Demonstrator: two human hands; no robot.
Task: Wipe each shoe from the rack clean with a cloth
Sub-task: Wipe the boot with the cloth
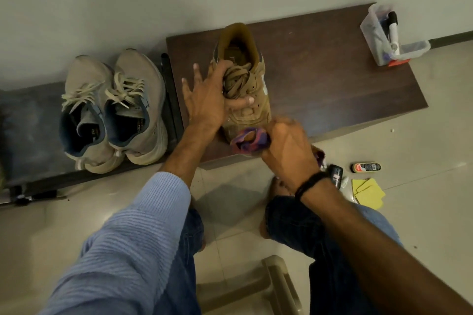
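**Tan shoe being wiped at the toe**

A dark wooden desk (332,71) is standing against the wall, carrying the tan shoe (256,77) near its front edge, toe pointing toward the person. A pair of grey sneakers (112,110) is sitting on the lower rack (30,130) just left of it. The left grip (207,100) is clasping the tan shoe over its laces, thumb lying across the top, outer fingers splaying. The right grip (289,146) is bunching a purple cloth (248,140) against the toe. A clear tub (409,51) is resting on the desk's far right corner.

No legible text, no readable numbers
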